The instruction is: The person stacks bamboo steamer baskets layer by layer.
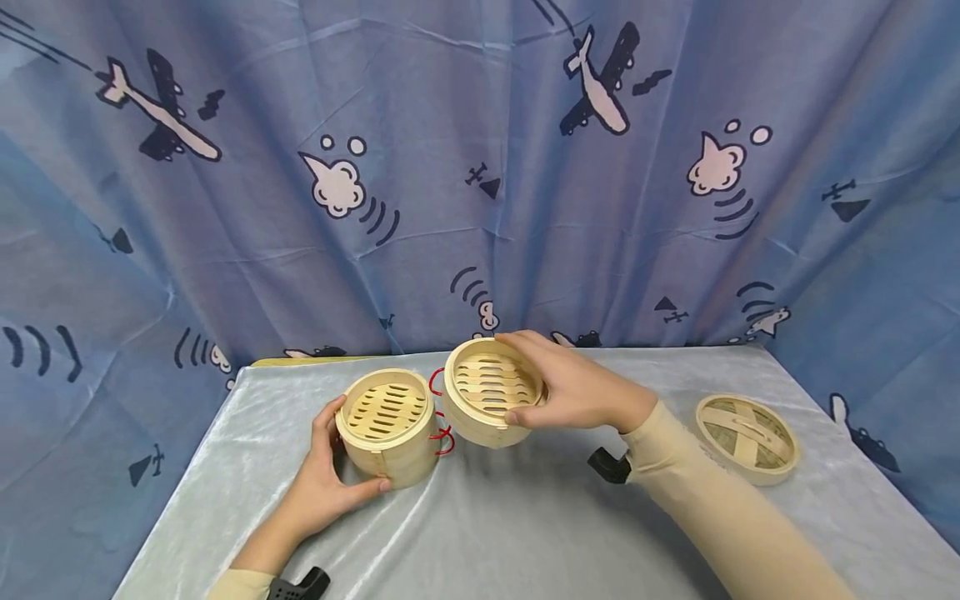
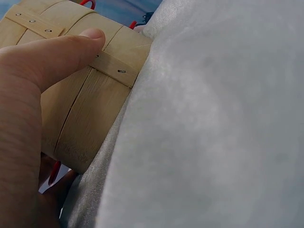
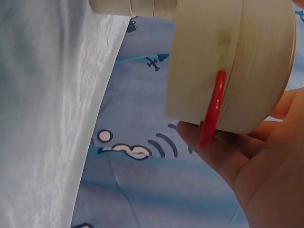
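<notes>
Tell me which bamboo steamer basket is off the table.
The tilted steamer basket in the right hand. It is raised above the table, while the stacked steamer baskets in the left hand stand on it.

Between the stack [image 1: 386, 412] and the raised tier [image 1: 489, 385] the gap is slim, and red handles [image 3: 214, 107] jut into it – too tight for a hand. The left hand [image 1: 326, 483] blocks the stack's left and near side; the right hand [image 1: 573, 383] blocks the tier's right. Both tops are open from above. In front, the table [image 1: 510, 533] offers a broad way in between the forearms. The right sleeve [image 1: 720, 508] bars a low path from there to the lid [image 1: 746, 437] – its right side is accessible. The curtain [image 1: 517, 208] closes off the back.
</notes>
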`<action>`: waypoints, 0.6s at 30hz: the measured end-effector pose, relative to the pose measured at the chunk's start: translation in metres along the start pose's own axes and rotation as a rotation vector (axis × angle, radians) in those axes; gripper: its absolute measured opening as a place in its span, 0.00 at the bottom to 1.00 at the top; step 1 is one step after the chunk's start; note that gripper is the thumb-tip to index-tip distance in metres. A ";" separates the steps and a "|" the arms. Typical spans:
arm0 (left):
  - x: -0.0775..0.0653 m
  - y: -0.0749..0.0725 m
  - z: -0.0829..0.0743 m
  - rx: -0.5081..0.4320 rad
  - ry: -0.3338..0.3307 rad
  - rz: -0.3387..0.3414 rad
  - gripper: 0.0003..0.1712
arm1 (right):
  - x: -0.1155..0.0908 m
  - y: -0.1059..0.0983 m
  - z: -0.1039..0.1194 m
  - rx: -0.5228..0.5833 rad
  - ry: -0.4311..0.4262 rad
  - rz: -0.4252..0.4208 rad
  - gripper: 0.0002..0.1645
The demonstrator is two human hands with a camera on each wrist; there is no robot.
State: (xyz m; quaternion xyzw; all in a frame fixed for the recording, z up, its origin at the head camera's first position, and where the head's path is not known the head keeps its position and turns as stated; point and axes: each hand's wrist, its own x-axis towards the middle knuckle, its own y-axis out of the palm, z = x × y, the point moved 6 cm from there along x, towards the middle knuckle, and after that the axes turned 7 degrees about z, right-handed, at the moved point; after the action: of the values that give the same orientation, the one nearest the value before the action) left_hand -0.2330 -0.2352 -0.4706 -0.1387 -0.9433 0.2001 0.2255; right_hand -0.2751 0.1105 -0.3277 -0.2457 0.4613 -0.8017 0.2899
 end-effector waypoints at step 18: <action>0.001 -0.001 -0.004 -0.002 0.082 0.023 0.70 | 0.029 0.014 0.011 0.017 -0.009 0.023 0.64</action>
State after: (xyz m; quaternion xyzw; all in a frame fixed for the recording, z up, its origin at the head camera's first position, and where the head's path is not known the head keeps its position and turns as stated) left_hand -0.2323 -0.2344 -0.4667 -0.1578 -0.9318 0.1958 0.2616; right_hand -0.2848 0.0785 -0.3315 -0.2414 0.4559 -0.8011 0.3035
